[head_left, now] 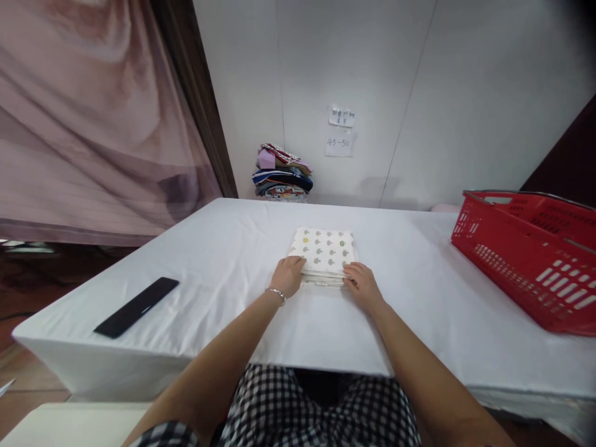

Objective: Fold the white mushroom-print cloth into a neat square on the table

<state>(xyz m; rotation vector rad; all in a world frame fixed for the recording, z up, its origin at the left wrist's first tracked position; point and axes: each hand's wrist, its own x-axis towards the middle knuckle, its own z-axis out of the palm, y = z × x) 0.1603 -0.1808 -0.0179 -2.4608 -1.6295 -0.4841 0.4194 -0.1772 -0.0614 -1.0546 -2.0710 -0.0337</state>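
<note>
A folded white cloth [323, 248] with a grey print and a few yellow and green marks lies on the white-covered table [223, 248] in front of me. Its layers show along the near edge. At the near left corner, my left hand [287, 276], with a bracelet on the wrist, has its fingers closed over the cloth. Opposite it, my right hand [362, 284] grips the near right corner, thumb and fingers at the edge. The undersides of the fingers are partly hidden.
A red plastic basket [521, 261] stands on the right side of the table. A flat black object [137, 307] lies at the left. Behind the far edge rises a stack of folded clothes [283, 174] by the wall, below paper signs [339, 143]. A pink curtain [93, 124] hangs at left.
</note>
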